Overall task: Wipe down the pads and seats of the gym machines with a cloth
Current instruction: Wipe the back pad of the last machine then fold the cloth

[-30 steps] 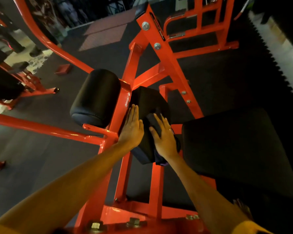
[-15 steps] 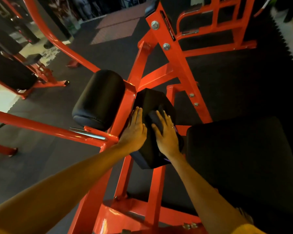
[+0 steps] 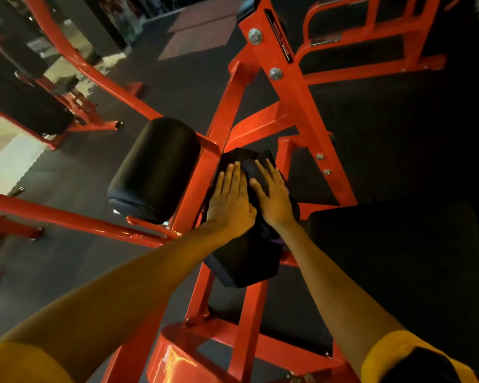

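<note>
A black roller pad sits on the orange machine frame at mid-frame. My left hand rests flat on the pad's left side with straight fingers. My right hand presses a dark cloth flat against the pad's top, fingers spread. A purple edge of the cloth shows below my right wrist. A second black roller pad is to the left of the frame's post. The black seat lies to the right.
Orange bars run left from the post. Another orange machine with black pads stands at the far left. An orange rack is at the top right. Dark rubber flooring surrounds everything.
Both hands have slid a little up along the pad, the right hand carrying the cloth with it. The camera has moved closer and tilted slightly.
</note>
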